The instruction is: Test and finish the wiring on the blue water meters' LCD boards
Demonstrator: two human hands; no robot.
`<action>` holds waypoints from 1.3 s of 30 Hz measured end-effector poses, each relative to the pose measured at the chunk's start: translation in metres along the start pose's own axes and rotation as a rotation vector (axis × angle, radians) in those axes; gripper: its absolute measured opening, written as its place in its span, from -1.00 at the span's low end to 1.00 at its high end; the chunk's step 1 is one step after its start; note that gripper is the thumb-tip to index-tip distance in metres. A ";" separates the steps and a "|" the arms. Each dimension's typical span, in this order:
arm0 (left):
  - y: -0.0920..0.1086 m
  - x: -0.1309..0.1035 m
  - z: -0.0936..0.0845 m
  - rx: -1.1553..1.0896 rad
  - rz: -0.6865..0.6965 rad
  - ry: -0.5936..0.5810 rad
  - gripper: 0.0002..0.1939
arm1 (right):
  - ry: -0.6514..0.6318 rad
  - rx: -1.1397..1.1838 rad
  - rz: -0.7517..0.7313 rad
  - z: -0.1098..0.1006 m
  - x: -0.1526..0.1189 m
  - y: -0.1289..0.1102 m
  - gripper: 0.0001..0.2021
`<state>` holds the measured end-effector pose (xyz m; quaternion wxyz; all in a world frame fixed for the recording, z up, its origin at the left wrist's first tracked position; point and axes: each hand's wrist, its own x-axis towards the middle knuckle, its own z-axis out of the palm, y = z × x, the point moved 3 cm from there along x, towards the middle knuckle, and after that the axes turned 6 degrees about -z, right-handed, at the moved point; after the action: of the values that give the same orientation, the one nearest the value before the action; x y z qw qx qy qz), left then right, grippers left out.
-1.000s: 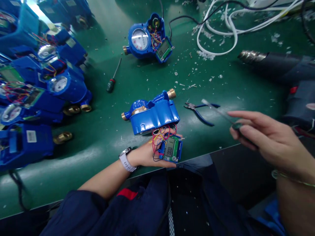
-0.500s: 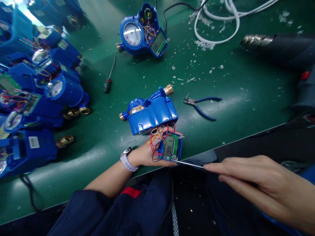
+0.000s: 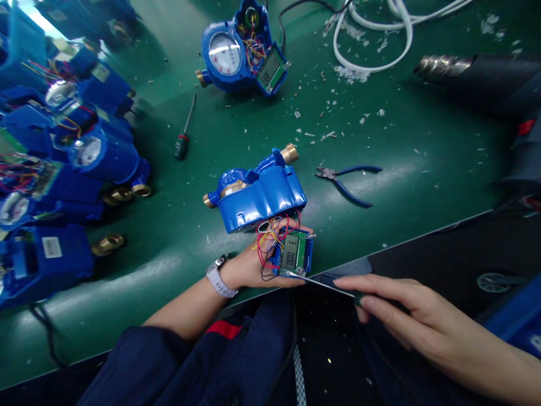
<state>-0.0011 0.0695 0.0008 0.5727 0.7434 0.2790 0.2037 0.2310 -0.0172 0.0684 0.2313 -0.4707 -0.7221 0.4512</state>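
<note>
My left hand (image 3: pixel 256 264) is closed around a small display board (image 3: pixel 292 252) with an LCD, a green circuit board and a blue frame. Red, yellow and black wires (image 3: pixel 266 242) run from the board to a blue water meter (image 3: pixel 262 194), which lies on its side just beyond. In my right hand (image 3: pixel 406 310) is a thin screwdriver (image 3: pixel 325 286), pinched between thumb and fingers; most of its handle is hidden. The screwdriver's tip meets the lower edge of the board.
Cutting pliers (image 3: pixel 349 183) lie open right of the meter. Another screwdriver (image 3: pixel 181 144) and an opened meter (image 3: pixel 226 53) lie farther back. Several blue meters (image 3: pixel 54 254) crowd the left. A heat gun (image 3: pixel 465 70) and white cable (image 3: pixel 372 69) occupy the right back. The green table (image 3: pixel 422 186) ends near me.
My right hand has shifted its grip on the screwdriver, with the forefinger stretched along the shaft. The tip has slid slightly left along the board's lower edge. My left hand keeps its hold.
</note>
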 end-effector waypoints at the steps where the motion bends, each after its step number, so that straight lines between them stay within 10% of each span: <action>1: 0.001 0.000 0.000 -0.003 0.012 0.004 -0.08 | -0.012 -0.008 -0.004 0.001 0.000 0.000 -0.66; 15: 0.002 0.001 0.000 -0.027 -0.007 -0.012 -0.16 | -0.273 -0.262 -0.304 -0.005 0.041 -0.018 -0.57; 22: -0.009 0.002 0.003 -0.034 0.114 0.036 -0.09 | -0.485 -0.061 0.047 -0.001 0.043 -0.013 -0.52; 29: -0.004 0.003 0.005 -0.038 0.078 0.018 -0.18 | -0.409 -0.132 -0.090 -0.008 0.043 -0.016 -0.51; 36: 0.001 0.003 0.003 -0.004 0.065 0.008 -0.23 | -0.631 0.529 0.492 0.019 0.039 -0.006 -0.49; 39: 0.001 0.003 0.002 -0.011 0.061 0.020 -0.23 | -0.603 0.541 0.479 0.024 0.034 -0.001 -0.46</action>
<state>0.0027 0.0699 0.0016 0.5677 0.7463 0.2609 0.2297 0.1968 0.0019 0.0543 0.0152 -0.3948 -0.4845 0.7805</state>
